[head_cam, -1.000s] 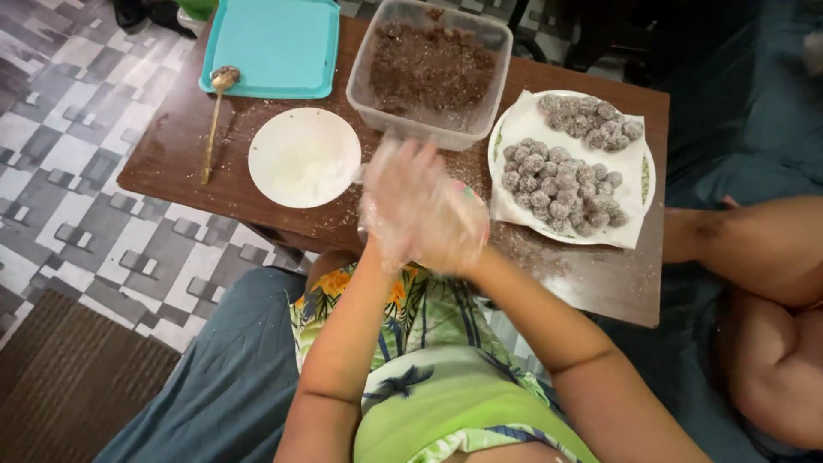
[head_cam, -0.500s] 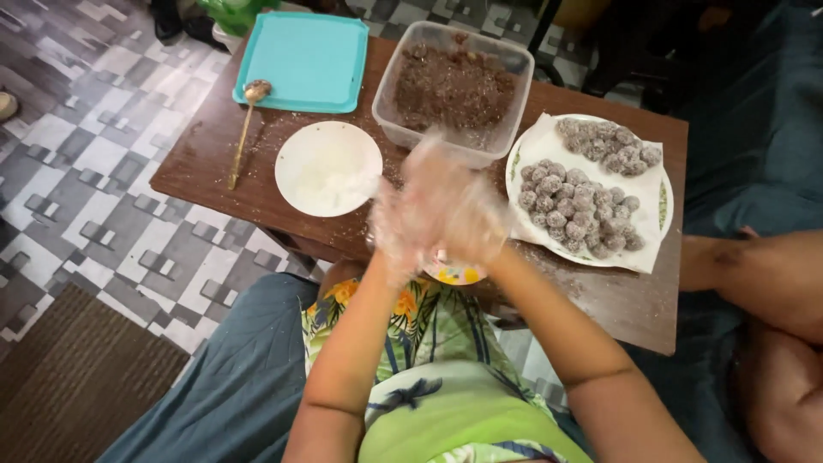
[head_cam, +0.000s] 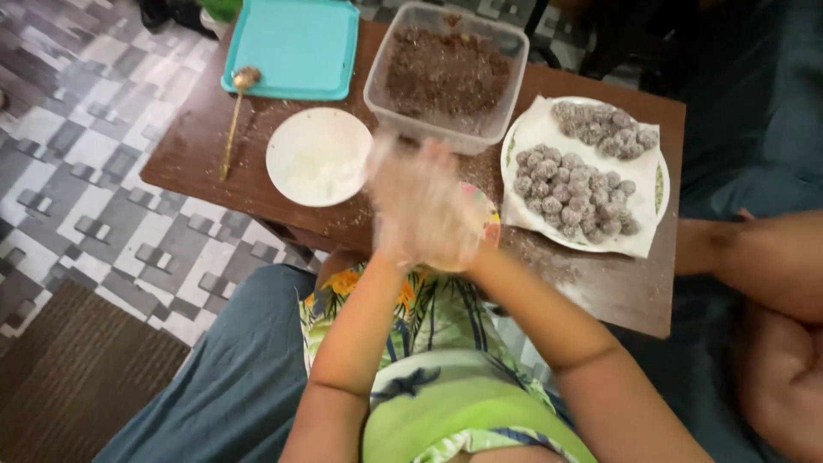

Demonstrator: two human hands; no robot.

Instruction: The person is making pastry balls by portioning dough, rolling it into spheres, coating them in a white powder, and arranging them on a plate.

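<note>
Both hands, left hand (head_cam: pixel 403 206) and right hand (head_cam: pixel 450 227), blur together, palms pressed; what they hold cannot be told. Behind them a clear tub (head_cam: pixel 411 129) holds brown mix; beside it a white bowl (head_cam: pixel 287 141) of white powder, a plate (head_cam: pixel 514 141) of coated balls (head_cam: pixel 570 193), a turquoise lid (head_cam: pixel 296 43).

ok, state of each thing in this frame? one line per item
left hand: gloved, pressed against the right hand, motion-blurred
right hand: gloved, pressed against the left; what's between them is hidden
clear tub: open, partly filled with brown mix
teal lid: off, lying flat beside the tub
white bowl: upright, white powder inside
plate: paper-lined, loaded with coated balls
spoon: lying on the table, unused
</note>
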